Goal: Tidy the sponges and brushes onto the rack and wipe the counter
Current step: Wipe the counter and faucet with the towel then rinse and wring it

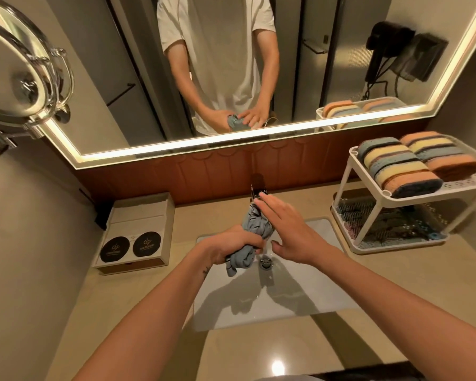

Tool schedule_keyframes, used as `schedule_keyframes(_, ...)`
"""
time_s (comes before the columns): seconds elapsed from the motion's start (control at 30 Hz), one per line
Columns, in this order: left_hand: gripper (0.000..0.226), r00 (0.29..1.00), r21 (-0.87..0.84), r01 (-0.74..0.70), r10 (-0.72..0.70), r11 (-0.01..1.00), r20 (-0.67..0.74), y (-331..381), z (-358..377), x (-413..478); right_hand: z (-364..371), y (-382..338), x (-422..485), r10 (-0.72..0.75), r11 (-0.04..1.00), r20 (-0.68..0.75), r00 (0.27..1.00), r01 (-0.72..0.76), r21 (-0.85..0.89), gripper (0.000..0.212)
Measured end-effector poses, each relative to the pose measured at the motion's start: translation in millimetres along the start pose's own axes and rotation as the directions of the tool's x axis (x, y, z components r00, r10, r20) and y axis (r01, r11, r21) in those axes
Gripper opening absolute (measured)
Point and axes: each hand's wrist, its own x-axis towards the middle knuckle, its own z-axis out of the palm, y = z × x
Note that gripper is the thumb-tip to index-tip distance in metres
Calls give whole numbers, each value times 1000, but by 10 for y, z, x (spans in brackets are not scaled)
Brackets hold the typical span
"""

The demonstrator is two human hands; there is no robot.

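Left hand (228,246): clenched round twisted blue-grey cloth (254,222), above sink basin (259,303).
Right hand (289,232): fingers straight, touching cloth's upper end by faucet (257,185).
Sponges (396,166): side by side on rack (368,199), top tier.

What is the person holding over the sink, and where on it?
The left hand grips a crumpled blue-grey cloth round its middle. The right hand is flat and open, holding nothing.
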Motion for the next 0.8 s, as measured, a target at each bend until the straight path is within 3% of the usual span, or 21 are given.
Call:
schedule_keyframes(0.13, 14, 994, 271, 38, -64, 962, 91, 88, 39, 21, 139, 28, 68, -20, 999, -59, 998, 18, -29, 85)
schedule_keyframes(0.23, 28, 999, 554, 36, -39, 832, -6, 108, 101, 88, 210, 25, 132, 46, 989, 2, 999, -45, -143, 50)
schedule_keyframes(0.3, 48, 994, 670, 64, 16, 740, -112, 98, 136, 114, 270, 1, 180, 183, 968, 51, 982, -171, -183, 41)
schedule_keyframes(0.37, 57, 972, 843, 36, 176, 536, -153, 61, 143, 136, 305, -58, 241, 351, 926, 99, 931, -330, -182, 31)
schedule_keyframes(0.43, 47, 937, 957, 7, 333, 290, -108, -35, 167, 149, 305, -115, 298, 447, 892, 185, 875, -421, -164, 17)
schedule_keyframes(0.53, 44, 874, 987, 2, 480, 162, -81, -173, 222, 169, 245, -122, 343, 474, 880, 342, 811, -440, -178, 9)
schedule_keyframes(0.63, 39, 870, 965, 45, 465, 258, -165, -182, 225, 189, 228, -84, 343, 499, 856, 359, 789, -512, -64, 18)
schedule_keyframes(0.7, 29, 894, 857, 56, 357, 513, -272, -152, 183, 220, 227, -29, 305, 471, 857, 259, 843, -507, 92, 44)
schedule_keyframes(0.77, 24, 926, 565, 16, 201, 825, -320, -131, 109, 230, 172, 8, 168, 373, 912, 102, 922, -385, 140, 72)
schedule_keyframes(0.8, 21, 945, 373, 8, 115, 928, -306, -112, 54, 224, 131, 24, 81, 282, 956, -1, 960, -281, 81, 79)
